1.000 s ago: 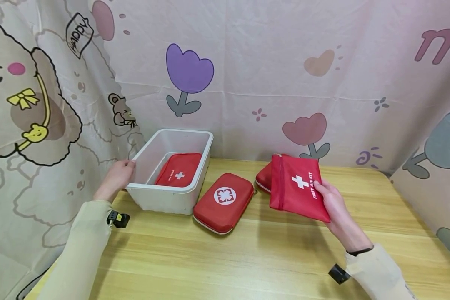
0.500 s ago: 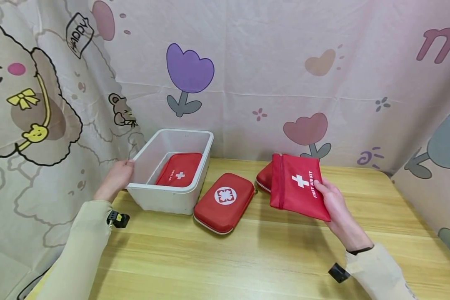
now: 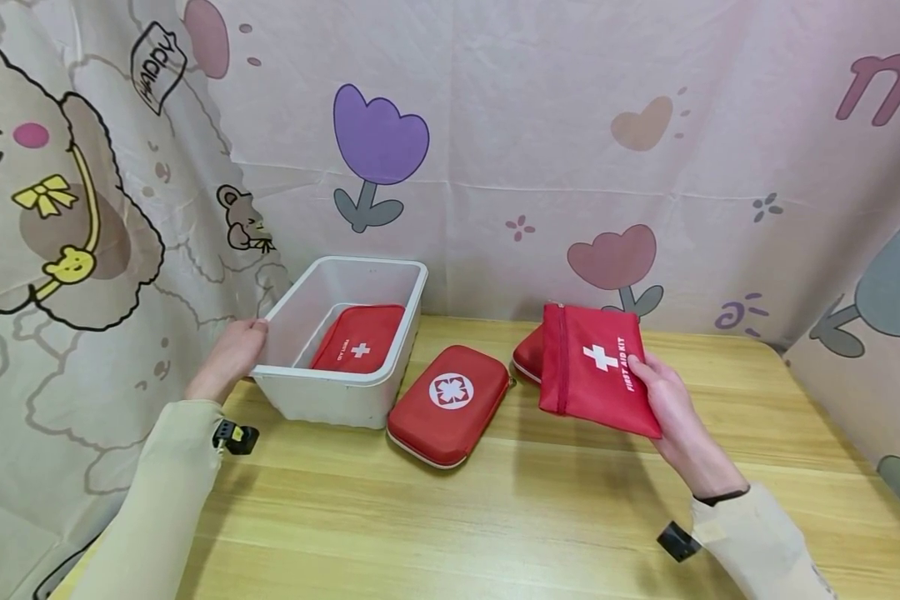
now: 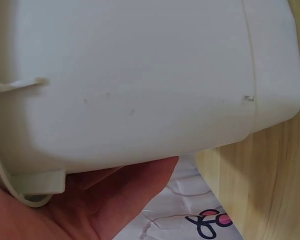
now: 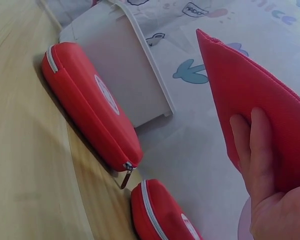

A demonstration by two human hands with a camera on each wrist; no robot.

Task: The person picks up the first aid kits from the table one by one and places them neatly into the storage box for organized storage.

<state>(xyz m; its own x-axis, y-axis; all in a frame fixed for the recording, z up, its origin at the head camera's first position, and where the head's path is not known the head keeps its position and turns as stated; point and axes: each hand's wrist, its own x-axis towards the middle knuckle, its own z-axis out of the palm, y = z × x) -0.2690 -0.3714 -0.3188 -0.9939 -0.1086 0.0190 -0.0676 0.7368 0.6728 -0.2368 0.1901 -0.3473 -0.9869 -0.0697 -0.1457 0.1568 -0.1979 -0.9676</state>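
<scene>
My left hand [image 3: 228, 358] grips the left rim of a white plastic bin [image 3: 330, 396]; in the left wrist view its fingers lie against the bin's outer wall [image 4: 140, 90]. Inside the bin lies a red first aid pouch [image 3: 371, 329] with a white cross. My right hand [image 3: 675, 412] holds a flat red zippered first aid pouch [image 3: 592, 392] above the table, thumb on the printed face and fingers behind it, as the right wrist view shows. Behind that pouch, a second red hard case [image 3: 528, 354] is partly hidden.
A red hard-shell first aid case [image 3: 438, 425] with a round white emblem lies on the wooden table [image 3: 420, 533], right beside the bin. A printed cloth [image 3: 487, 100] hangs behind the table and along both sides.
The held pouch has risen very slightly in the head view. Both hands keep their hold, and the bin and the cases stay where they were.
</scene>
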